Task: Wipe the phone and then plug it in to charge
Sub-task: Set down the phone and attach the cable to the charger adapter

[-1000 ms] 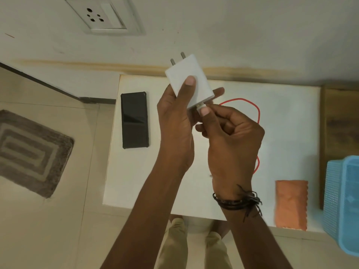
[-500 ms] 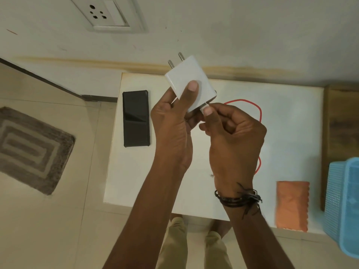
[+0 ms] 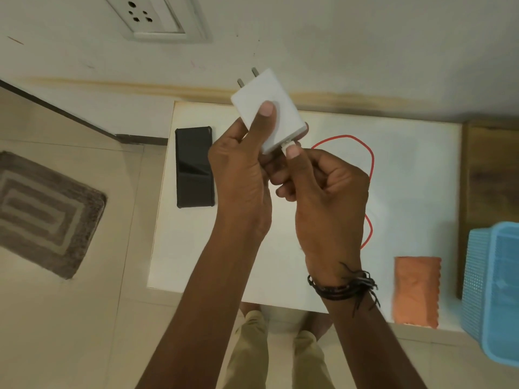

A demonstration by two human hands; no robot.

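Observation:
My left hand (image 3: 238, 175) grips a white charger adapter (image 3: 266, 102) above the white table (image 3: 407, 169), thumb on its face, its two pins pointing up toward the wall. My right hand (image 3: 323, 186) pinches the white connector at the adapter's lower edge, where the red cable (image 3: 365, 153) begins. The cable loops on the table behind my right hand. A black phone (image 3: 193, 167) lies flat, screen up, at the table's left side. A folded orange cloth (image 3: 417, 290) sits at the table's front right.
A wall socket (image 3: 151, 18) sits high on the wall at upper left. A blue plastic basket (image 3: 494, 290) stands at the right edge beside a wooden surface (image 3: 491, 169). A grey mat (image 3: 42, 211) lies on the tiled floor at left.
Both hands with the adapter have shifted slightly; my right fingers have pressed the connector closer against the adapter's edge.

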